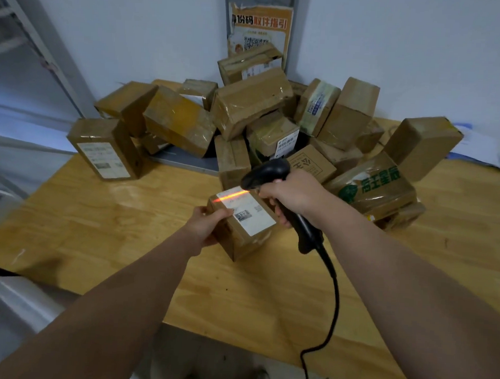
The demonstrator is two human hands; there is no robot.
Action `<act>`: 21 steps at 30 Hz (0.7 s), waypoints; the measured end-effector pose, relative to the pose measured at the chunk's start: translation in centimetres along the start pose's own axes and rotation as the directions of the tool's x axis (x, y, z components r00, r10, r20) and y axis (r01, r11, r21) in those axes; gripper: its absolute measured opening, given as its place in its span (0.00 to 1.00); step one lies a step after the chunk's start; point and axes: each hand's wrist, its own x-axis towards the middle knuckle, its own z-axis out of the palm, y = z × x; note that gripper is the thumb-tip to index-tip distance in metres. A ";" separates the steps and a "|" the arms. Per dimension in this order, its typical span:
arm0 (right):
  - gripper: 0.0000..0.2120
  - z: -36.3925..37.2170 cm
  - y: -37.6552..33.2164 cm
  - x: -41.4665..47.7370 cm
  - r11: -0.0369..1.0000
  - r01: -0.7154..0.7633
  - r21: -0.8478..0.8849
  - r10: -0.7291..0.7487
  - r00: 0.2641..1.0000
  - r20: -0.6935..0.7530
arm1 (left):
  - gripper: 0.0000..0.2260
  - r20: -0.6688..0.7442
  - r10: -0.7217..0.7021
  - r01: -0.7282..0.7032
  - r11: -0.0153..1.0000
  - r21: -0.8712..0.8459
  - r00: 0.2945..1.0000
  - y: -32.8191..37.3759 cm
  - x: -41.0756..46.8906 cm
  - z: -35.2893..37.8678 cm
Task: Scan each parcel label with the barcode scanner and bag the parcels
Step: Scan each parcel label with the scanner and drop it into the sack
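Nearest, the left hand [205, 226] clasps a small brown cardboard parcel [242, 238] in its fingers, mid light wooden desk [96, 224]. The right hand [293, 196] fingers wrap a black corded barcode scanner [265, 172], its orange beam [232, 195] crossing the white label [249, 215].

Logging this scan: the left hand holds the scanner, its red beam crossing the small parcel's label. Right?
Wrong hand: the head view shows the right hand holding the scanner, while the left hand grips the small parcel. The red beam does cross the label.
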 end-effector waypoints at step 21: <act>0.09 6.5 -1.8 -3.9 0.991 0.087 -0.098 -0.083 0.995 0.047 | 0.31 0.052 0.130 -0.119 0.977 -0.178 0.990 -3.1 -5.4 -5.8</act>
